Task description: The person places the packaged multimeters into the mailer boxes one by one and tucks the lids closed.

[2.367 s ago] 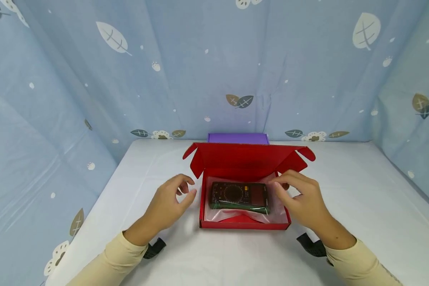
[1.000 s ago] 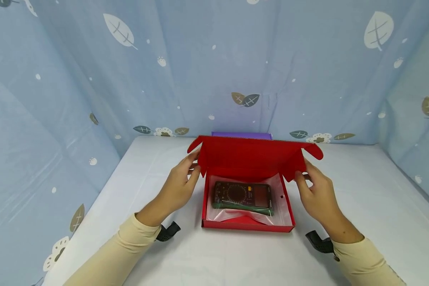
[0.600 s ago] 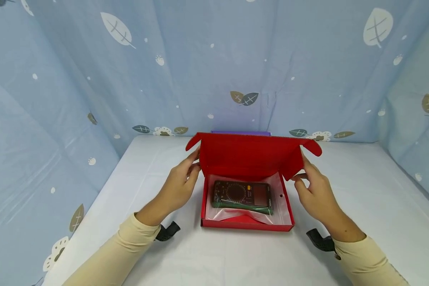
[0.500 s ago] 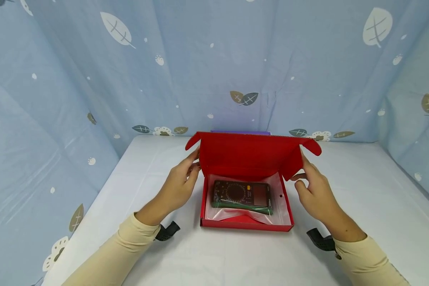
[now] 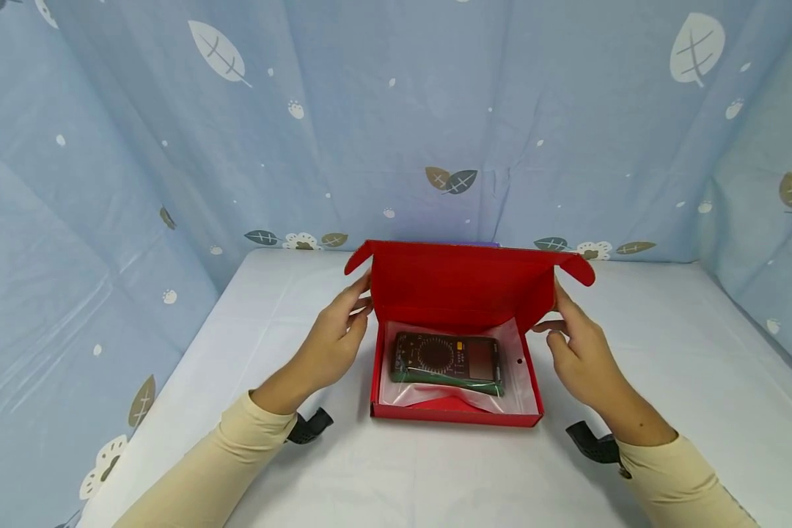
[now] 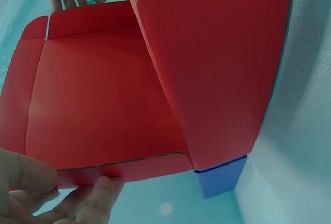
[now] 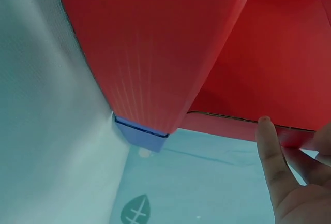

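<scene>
A red cardboard box (image 5: 455, 418) sits on the table with its lid (image 5: 462, 286) raised and its side flaps folded inward. Inside, a dark multimeter (image 5: 445, 361) lies in a clear plastic bag (image 5: 515, 381). My left hand (image 5: 330, 341) is at the lid's left side, its fingertips against the outer face of the side flap (image 6: 147, 168). Opposite it, my right hand (image 5: 584, 352) has its extended index finger (image 7: 271, 154) touching the right side flap, while its thumb and other fingers stand beside the box. Parts of both hands' fingertips are hidden behind the flaps in the head view.
A purple-blue box (image 6: 222, 177) stands behind the red one, mostly hidden by the lid in the head view. A white cloth (image 5: 396, 477) covers the table, and a leaf-patterned blue curtain (image 5: 369, 147) hangs around it. Black wrist pieces (image 5: 594, 444) show under the sleeves.
Both hands have gone from beside the box's lower part up to the lid's side flaps. The flaps have folded inward, and the lid has risen slightly, covering more of the purple-blue box.
</scene>
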